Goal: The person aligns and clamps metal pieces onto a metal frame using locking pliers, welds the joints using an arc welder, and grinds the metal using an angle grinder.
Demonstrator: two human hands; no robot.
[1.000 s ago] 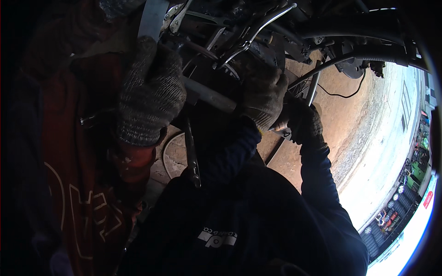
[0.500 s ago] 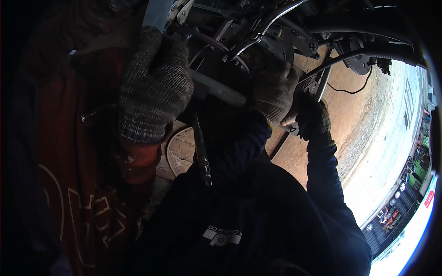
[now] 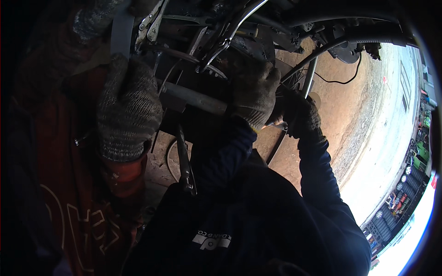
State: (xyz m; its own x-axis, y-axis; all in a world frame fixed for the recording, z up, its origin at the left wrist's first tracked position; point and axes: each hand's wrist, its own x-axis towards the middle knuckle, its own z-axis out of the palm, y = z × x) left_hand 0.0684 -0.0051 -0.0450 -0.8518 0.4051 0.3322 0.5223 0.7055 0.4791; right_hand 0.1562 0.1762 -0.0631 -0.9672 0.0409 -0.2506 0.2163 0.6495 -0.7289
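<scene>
My left hand (image 3: 255, 94), in a dark knitted glove and navy sleeve, is raised among parts that look like a vehicle's underside. Its fingers are curled closed; what they hold is hidden. A round metal bar (image 3: 195, 99) ends beside it. Lower right of it, my gloved right hand (image 3: 301, 115) is closed around the lower part of a shiny metal rod (image 3: 311, 76). Its fingertips are in shadow. A bright curved metal piece, like a clamp (image 3: 225, 43), sits above my left hand. At left, a co-worker's gloved hand (image 3: 129, 112) meets a flat metal strip (image 3: 122, 34).
A co-worker in a red garment (image 3: 55, 152) is close on my left. Below the bar hangs a long metal tool (image 3: 185, 161). Dark hoses (image 3: 317, 57) and a thin black cable (image 3: 343, 82) cross at upper right. Beyond the brown ground (image 3: 340, 106), tyres (image 3: 382, 225) are stacked.
The view has shifted, so nearly everything appears further left. Both my hands keep about the same places on the parts. The co-worker's gloved hand stays at the metal strip.
</scene>
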